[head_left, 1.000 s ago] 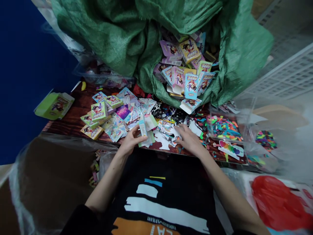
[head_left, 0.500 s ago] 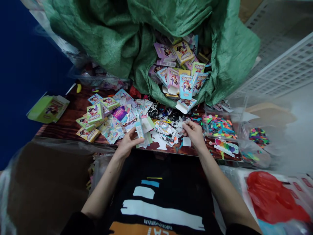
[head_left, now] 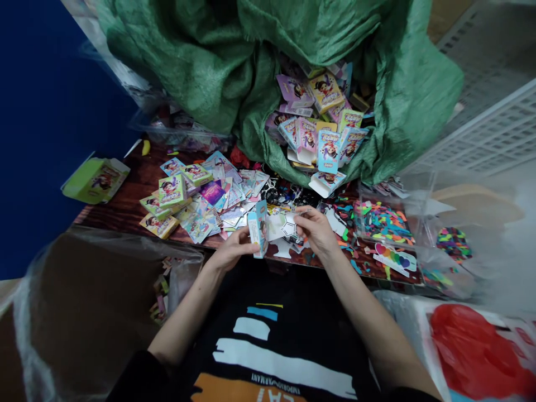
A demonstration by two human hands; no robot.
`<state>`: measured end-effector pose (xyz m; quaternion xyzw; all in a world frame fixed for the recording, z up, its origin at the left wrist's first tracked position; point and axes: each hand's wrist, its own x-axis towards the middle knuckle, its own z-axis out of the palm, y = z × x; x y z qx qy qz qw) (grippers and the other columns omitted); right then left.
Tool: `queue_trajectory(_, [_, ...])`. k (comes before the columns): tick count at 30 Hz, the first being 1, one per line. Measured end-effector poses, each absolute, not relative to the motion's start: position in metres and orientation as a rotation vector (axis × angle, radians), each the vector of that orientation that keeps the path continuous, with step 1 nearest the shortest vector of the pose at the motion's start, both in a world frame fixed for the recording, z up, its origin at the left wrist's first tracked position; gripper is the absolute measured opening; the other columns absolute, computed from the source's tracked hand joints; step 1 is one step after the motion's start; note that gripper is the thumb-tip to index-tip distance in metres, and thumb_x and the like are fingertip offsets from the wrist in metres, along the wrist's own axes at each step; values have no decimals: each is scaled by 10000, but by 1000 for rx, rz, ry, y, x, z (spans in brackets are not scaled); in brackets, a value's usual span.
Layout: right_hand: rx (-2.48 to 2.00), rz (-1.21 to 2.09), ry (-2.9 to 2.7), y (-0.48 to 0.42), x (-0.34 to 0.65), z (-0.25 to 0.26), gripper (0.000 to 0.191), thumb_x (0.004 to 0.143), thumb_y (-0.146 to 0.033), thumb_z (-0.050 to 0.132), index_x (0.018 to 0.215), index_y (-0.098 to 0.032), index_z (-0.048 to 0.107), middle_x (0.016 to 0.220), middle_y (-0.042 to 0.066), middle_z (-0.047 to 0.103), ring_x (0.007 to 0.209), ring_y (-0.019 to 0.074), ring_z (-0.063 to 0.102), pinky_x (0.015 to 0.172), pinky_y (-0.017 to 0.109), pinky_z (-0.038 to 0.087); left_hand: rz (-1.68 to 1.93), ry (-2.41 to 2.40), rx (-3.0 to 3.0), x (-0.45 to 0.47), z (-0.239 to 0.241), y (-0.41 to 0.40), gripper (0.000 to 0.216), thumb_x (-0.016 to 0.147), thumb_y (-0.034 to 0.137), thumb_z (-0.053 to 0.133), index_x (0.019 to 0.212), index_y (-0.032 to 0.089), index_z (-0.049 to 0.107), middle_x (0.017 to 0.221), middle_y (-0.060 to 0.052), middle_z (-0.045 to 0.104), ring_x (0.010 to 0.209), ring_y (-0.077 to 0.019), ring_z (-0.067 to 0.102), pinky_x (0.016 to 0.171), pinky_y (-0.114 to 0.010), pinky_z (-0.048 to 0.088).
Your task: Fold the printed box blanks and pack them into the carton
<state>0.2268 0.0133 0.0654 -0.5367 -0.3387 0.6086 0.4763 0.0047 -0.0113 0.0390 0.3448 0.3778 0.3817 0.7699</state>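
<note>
My left hand [head_left: 238,248] is closed on a small light-blue card box [head_left: 257,231], held upright in front of my chest. Just right of it, my right hand [head_left: 316,228] pinches a white paper cutout [head_left: 288,225] with a black football-like pattern. The cutout's left end is close to the box; whether it is inside, I cannot tell. Beneath both hands lie white cutouts [head_left: 283,249] and black stringy pieces. Left of my hands is a spread of picture cards [head_left: 196,220], with green and yellow boxes [head_left: 171,190] stacked on them.
A green woven sack [head_left: 201,72] spills similar boxes [head_left: 328,151] onto the back of the wooden table. Clear bins on the right hold colourful small pieces [head_left: 387,220]. An opened green box [head_left: 96,180] lies far left, and a red plastic bag [head_left: 469,346] sits low right.
My right hand has lifted the football-patterned cutout from the pile and brought it left beside the box. The light-blue box is now turned more upright. The view has shifted slightly.
</note>
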Motion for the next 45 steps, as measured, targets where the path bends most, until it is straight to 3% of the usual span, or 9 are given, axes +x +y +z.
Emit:
queue_trajectory(9, [-1251, 1315, -1250, 11, 227, 70, 104, 612, -196, 567, 602, -219, 668, 811, 31, 684, 654, 146, 550, 449, 227, 340, 842, 799, 687, -2, 34, -12, 512, 514, 363, 894, 948, 145, 733, 939, -89, 759, 863, -257, 693, 780, -323, 513])
queue_trajectory(13, [-1224, 1232, -1352, 11, 229, 70, 133, 657, -170, 544, 605, -224, 654, 825, 36, 696, 827, 198, 616, 702, 333, 488, 843, 789, 690, -4, 33, -12, 512, 498, 340, 894, 947, 155, 733, 926, -84, 760, 843, -250, 690, 763, -320, 509])
queue_trajectory(16, [-1191, 1227, -1488, 10, 229, 73, 186, 680, -138, 530, 660, -226, 694, 889, 37, 709, 950, 218, 635, 907, 409, 467, 818, 783, 711, -5, 34, -11, 550, 476, 336, 902, 969, 162, 731, 927, -76, 758, 846, -247, 685, 766, -317, 501])
queue_trajectory(23, [-1138, 1291, -1726, 6, 227, 78, 194, 844, -298, 599, 938, -236, 757, 1110, 72, 695, 1112, 243, 609, 995, 433, 444, 805, 799, 770, -6, 39, -11, 550, 498, 325, 904, 997, 171, 733, 986, -73, 752, 902, -257, 677, 806, -322, 500])
queue_trajectory(29, [-1298, 1020, -1643, 3, 218, 60, 126, 850, -261, 616, 800, -225, 726, 943, 67, 691, 965, 228, 643, 915, 400, 489, 779, 774, 809, -3, 39, -10, 593, 519, 338, 903, 1055, 158, 722, 1043, -96, 747, 958, -290, 679, 854, -348, 499])
queue_trajectory(35, [-1415, 813, -1523, 4, 215, 49, 177, 758, -247, 668, 933, -234, 692, 1036, 62, 641, 1025, 247, 607, 901, 402, 495, 785, 742, 809, -1, 45, -9, 553, 500, 286, 920, 996, 157, 712, 973, -71, 750, 875, -239, 684, 832, -312, 503])
queue_trajectory(39, [-1430, 1173, -1217, 8, 223, 48, 405, 631, -329, 798, 1006, -238, 674, 1069, 44, 674, 944, 218, 618, 826, 356, 519, 754, 716, 843, -2, 49, -7, 593, 481, 255, 926, 1026, 164, 711, 946, -50, 741, 867, -232, 676, 834, -307, 498])
queue_trajectory(42, [-1355, 1640, -970, 8, 224, 46, 422, 595, -421, 827, 933, -205, 695, 910, 41, 707, 735, 173, 626, 613, 285, 516, 723, 709, 885, -1, 47, -6, 684, 498, 280, 917, 1131, 166, 685, 999, -65, 732, 940, -265, 671, 875, -337, 495])
queue_trajectory(45, [-1374, 1702, -845, 9, 226, 47, 427, 553, -449, 847, 849, -181, 694, 741, 10, 686, 569, 124, 565, 478, 235, 442, 658, 763, 984, 2, 43, -4, 784, 566, 326, 884, 1281, 185, 594, 1194, -98, 680, 1049, -290, 650, 908, -375, 502])
